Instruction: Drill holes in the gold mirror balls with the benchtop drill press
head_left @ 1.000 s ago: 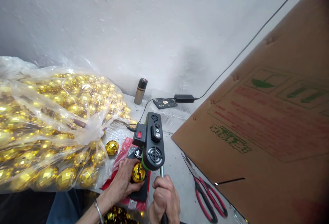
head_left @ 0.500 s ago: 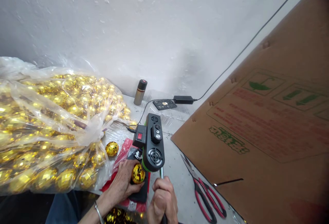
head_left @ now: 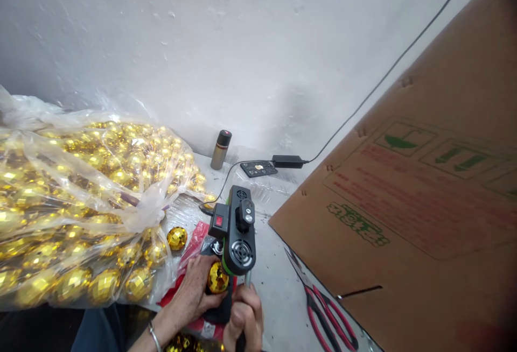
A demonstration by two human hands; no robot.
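Observation:
My left hand has its fingers and thumb closed around a gold mirror-faceted ball, held at the lower end of a small black machine. The machine has round vent grilles, green edging and a red switch on its side box. My right hand is wrapped round a lever with a metal rod and a dark grip, just right of the ball. Under the machine lies a red plastic sheet. A loose gold ball rests left of it.
A clear plastic bag of gold balls fills the left. Red-handled scissors lie at right beside a large cardboard box. Behind stand a spray can-like cylinder, a black patterned slab and a power adapter with cable.
My right hand and the lever have shifted left, closer to the ball. The round knob part on the machine's top has turned slightly. My left hand still holds the ball; the view has shifted slightly.

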